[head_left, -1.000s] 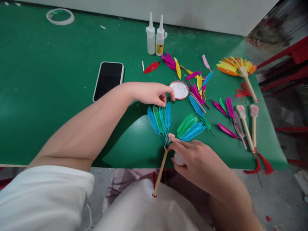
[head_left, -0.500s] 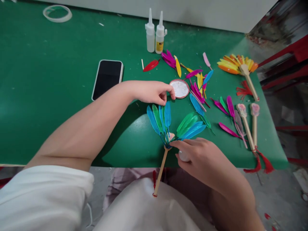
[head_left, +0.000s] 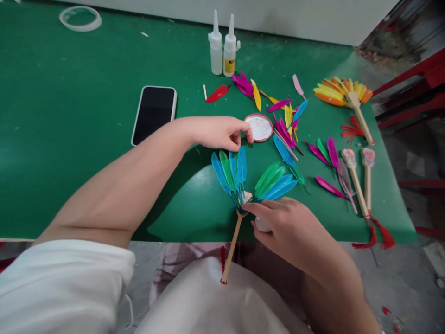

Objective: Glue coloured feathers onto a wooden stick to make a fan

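Note:
A wooden stick (head_left: 232, 246) with blue and green feathers (head_left: 231, 171) fanned from its head lies over the near edge of the green table (head_left: 69, 116). My left hand (head_left: 222, 132) rests above the feather tips, fingers curled, pinching or pressing the tops of the blue feathers. My right hand (head_left: 288, 227) sits at the stick's head, index finger on the base of the feathers, the other fingers wrapped round a small white object (head_left: 261, 225).
A round lid with white glue (head_left: 259, 127), two glue bottles (head_left: 222, 44), a phone (head_left: 154, 113), loose coloured feathers (head_left: 287, 127), a finished yellow-orange feather fan (head_left: 342, 95), two bare sticks (head_left: 358, 183) with red tassels and a tape ring (head_left: 80, 18) lie on the table.
My right index finger slid from the feather base slightly down and right, uncovering the stick's head. The left hand has barely moved.

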### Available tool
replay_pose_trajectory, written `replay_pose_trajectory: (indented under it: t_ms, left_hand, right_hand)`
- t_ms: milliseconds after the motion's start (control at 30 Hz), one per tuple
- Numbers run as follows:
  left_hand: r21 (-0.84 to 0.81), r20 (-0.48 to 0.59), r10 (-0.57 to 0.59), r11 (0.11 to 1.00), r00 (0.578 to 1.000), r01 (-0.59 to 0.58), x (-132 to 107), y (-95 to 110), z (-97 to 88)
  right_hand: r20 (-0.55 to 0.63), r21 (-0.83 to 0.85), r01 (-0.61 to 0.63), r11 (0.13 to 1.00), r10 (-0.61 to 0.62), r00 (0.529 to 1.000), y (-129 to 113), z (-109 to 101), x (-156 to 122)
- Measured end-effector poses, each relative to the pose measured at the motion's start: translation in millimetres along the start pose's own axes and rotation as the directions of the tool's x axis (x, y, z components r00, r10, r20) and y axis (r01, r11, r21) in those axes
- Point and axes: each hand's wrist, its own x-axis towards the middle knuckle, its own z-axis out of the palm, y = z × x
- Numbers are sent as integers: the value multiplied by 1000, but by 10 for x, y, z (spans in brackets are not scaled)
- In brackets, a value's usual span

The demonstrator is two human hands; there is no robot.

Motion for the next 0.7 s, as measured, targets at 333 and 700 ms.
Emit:
replay_pose_trajectory:
  t_ms: [333, 700]
  left_hand:
    - [11, -16, -11, 1000, 1000, 11, -22, 71, -9]
    - [-107, -18, -126, 987, 992, 123, -78, 174, -58]
  right_hand:
    - [-3, 16, -21, 1000, 21, 1000, -7, 14, 31]
    - [-52, 52, 11, 999, -9, 999, 23, -9, 31]
